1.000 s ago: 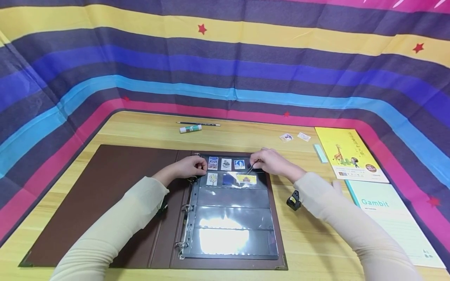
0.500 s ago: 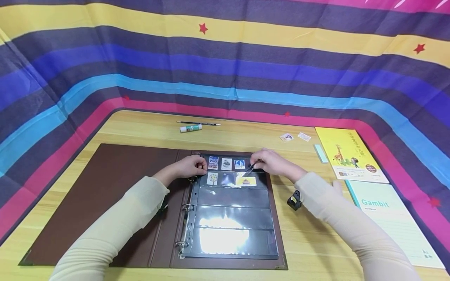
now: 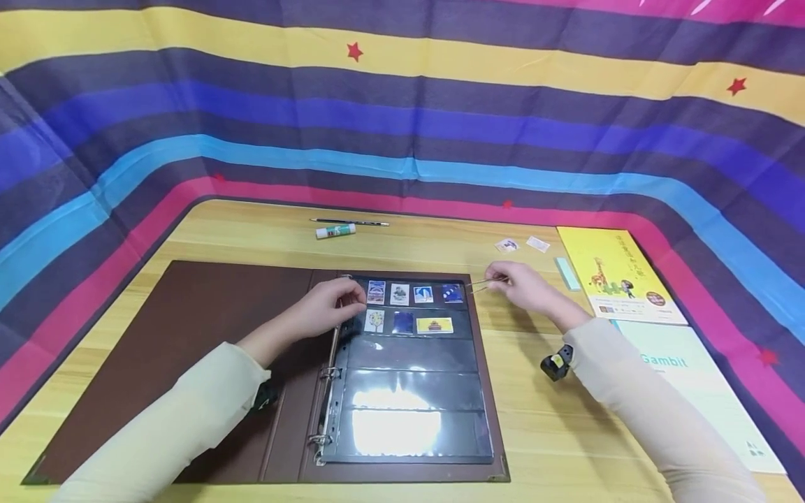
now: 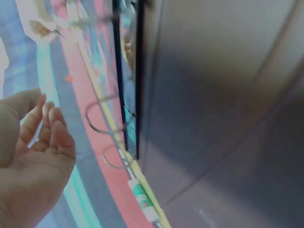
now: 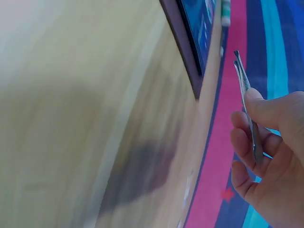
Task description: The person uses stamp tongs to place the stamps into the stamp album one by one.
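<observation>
My right hand [image 3: 525, 286] pinches metal tweezers [image 5: 247, 92] between thumb and fingers, just off the right edge of a stamp album page [image 3: 411, 356]. Nothing shows between the tips of the tweezers. My left hand [image 3: 323, 307] hovers by the page's upper left, near the binder rings [image 4: 102, 116], its fingers loosely bent around nothing. In the page's top row sit several stamps, with a dark blue stamp [image 3: 452, 293] at the right end. The second row bears a tree stamp [image 3: 374, 321], a dark blue stamp [image 3: 403, 322] and a yellow stamp [image 3: 434, 325].
The brown album cover [image 3: 170, 363] lies spread to the left. Behind are a pencil [image 3: 349, 222] and a glue stick [image 3: 336, 231]. Two loose stamps [image 3: 537, 244] lie at the back right, near a pale green box [image 3: 567, 274], a yellow book [image 3: 619, 276] and a notebook [image 3: 692, 391].
My right hand has moved right, drawing the tweezers away from the page. The dark blue stamp at the top row's right end now shows. My left hand has shifted slightly left.
</observation>
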`<move>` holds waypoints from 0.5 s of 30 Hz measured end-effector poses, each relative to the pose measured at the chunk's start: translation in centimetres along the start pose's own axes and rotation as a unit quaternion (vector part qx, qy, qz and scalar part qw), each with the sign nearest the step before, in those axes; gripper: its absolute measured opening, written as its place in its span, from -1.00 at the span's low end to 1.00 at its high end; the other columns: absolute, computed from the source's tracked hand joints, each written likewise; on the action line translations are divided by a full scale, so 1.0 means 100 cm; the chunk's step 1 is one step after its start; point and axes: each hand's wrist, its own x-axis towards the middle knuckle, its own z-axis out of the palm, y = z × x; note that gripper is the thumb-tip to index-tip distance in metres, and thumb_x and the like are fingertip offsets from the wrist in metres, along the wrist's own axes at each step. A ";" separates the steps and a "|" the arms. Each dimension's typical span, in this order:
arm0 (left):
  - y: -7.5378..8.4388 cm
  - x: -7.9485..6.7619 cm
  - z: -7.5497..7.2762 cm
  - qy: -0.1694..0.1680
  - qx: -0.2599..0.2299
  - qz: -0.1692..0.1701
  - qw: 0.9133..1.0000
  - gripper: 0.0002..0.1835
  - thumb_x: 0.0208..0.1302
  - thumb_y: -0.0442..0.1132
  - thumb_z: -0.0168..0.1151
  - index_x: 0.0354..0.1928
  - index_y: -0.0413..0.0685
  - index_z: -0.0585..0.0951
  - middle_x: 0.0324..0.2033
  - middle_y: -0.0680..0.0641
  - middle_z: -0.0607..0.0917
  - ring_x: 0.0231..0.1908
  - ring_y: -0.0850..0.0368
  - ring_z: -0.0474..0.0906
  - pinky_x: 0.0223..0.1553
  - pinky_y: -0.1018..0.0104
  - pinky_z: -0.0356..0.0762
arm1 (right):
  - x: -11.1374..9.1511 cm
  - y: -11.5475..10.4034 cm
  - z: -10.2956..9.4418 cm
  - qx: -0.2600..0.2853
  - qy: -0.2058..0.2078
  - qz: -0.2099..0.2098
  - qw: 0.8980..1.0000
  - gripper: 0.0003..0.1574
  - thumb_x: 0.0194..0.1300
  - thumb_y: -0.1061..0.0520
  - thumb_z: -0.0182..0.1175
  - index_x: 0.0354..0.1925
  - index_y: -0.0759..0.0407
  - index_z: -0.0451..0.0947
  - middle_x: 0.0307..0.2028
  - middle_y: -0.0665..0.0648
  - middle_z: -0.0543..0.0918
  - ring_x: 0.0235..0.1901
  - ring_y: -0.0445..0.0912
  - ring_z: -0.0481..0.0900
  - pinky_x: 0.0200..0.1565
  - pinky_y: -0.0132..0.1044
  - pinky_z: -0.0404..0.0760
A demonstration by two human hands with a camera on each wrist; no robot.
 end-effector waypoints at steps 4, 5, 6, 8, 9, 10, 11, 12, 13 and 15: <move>0.009 -0.008 0.002 -0.011 0.048 0.047 0.998 -0.96 0.06 -0.25 0.10 -0.42 -0.03 0.49 -0.49 0.14 0.43 -0.46 0.27 0.33 -0.43 0.41 0.33 | -0.005 0.014 -0.013 -0.016 0.030 0.027 0.999 -0.93 0.08 0.25 0.07 -0.39 0.23 0.42 -0.43 0.10 0.49 -0.37 -0.06 0.42 -0.27 -0.17 0.37; 0.010 -0.009 0.002 -0.011 0.067 0.059 0.996 -0.96 0.06 -0.25 0.10 -0.42 -0.03 0.49 -0.49 0.15 0.43 -0.45 0.28 0.33 -0.41 0.41 0.33 | -0.005 0.017 -0.016 -0.018 0.035 0.041 0.998 -0.93 0.09 0.23 0.05 -0.38 0.23 0.41 -0.42 0.11 0.49 -0.36 -0.05 0.42 -0.28 -0.17 0.36; 0.010 -0.011 0.003 -0.011 0.087 0.069 0.994 -0.96 0.05 -0.25 0.11 -0.43 -0.03 0.50 -0.48 0.16 0.43 -0.44 0.28 0.33 -0.40 0.40 0.33 | -0.005 0.022 -0.019 -0.025 0.040 0.054 0.997 -0.92 0.10 0.22 0.04 -0.37 0.22 0.40 -0.41 0.12 0.49 -0.35 -0.04 0.42 -0.28 -0.15 0.35; 0.009 -0.012 0.004 -0.009 0.120 0.086 0.989 -0.97 0.03 -0.26 0.13 -0.44 -0.01 0.50 -0.46 0.16 0.42 -0.41 0.27 0.33 -0.38 0.39 0.32 | -0.004 0.030 -0.023 -0.037 0.050 0.082 0.995 -0.90 0.12 0.21 0.02 -0.34 0.22 0.39 -0.38 0.16 0.49 -0.33 0.00 0.42 -0.26 -0.13 0.34; 0.008 -0.013 0.005 -0.009 0.132 0.089 0.987 -0.97 0.01 -0.26 0.14 -0.44 0.01 0.50 -0.45 0.17 0.41 -0.40 0.27 0.33 -0.36 0.39 0.32 | -0.003 0.033 -0.025 -0.044 0.057 0.097 0.993 -0.89 0.12 0.20 0.03 -0.34 0.22 0.39 -0.38 0.17 0.49 -0.32 0.02 0.42 -0.25 -0.12 0.33; 0.007 -0.014 0.006 -0.010 0.140 0.091 0.986 -0.95 0.00 -0.26 0.16 -0.45 0.03 0.50 -0.44 0.17 0.41 -0.39 0.27 0.34 -0.35 0.38 0.32 | -0.002 0.037 -0.027 -0.048 0.062 0.113 0.990 -0.89 0.13 0.21 0.02 -0.33 0.23 0.39 -0.37 0.17 0.49 -0.32 0.03 0.42 -0.25 -0.10 0.33; 0.006 -0.015 0.007 -0.012 0.147 0.091 0.985 -0.95 -0.01 -0.26 0.16 -0.45 0.04 0.50 -0.44 0.18 0.41 -0.38 0.28 0.34 -0.35 0.39 0.32 | -0.001 0.040 -0.028 -0.051 0.067 0.125 0.989 -0.88 0.13 0.21 0.02 -0.33 0.24 0.39 -0.37 0.19 0.49 -0.33 0.04 0.42 -0.26 -0.09 0.32; 0.005 -0.016 0.008 -0.016 0.151 0.091 0.984 -0.95 -0.01 -0.26 0.16 -0.45 0.05 0.51 -0.45 0.19 0.41 -0.39 0.29 0.34 -0.35 0.39 0.33 | 0.000 0.043 -0.029 -0.056 0.072 0.132 0.987 -0.88 0.12 0.22 0.02 -0.33 0.26 0.39 -0.38 0.20 0.48 -0.34 0.05 0.41 -0.27 -0.09 0.32; 0.005 -0.017 0.009 -0.019 0.153 0.091 0.984 -0.94 -0.01 -0.26 0.16 -0.44 0.06 0.51 -0.45 0.20 0.41 -0.39 0.31 0.34 -0.35 0.40 0.33 | 0.001 0.046 -0.030 -0.060 0.077 0.140 0.985 -0.88 0.12 0.23 0.01 -0.33 0.27 0.39 -0.40 0.21 0.48 -0.36 0.05 0.41 -0.28 -0.09 0.32; 0.004 -0.019 0.011 -0.030 0.155 0.092 0.983 -0.95 0.00 -0.25 0.16 -0.43 0.05 0.53 -0.46 0.21 0.43 -0.41 0.35 0.35 -0.36 0.42 0.35 | 0.003 0.052 -0.031 -0.070 0.084 0.156 0.982 -0.89 0.11 0.24 0.01 -0.34 0.28 0.39 -0.42 0.22 0.48 -0.39 0.05 0.41 -0.31 -0.10 0.33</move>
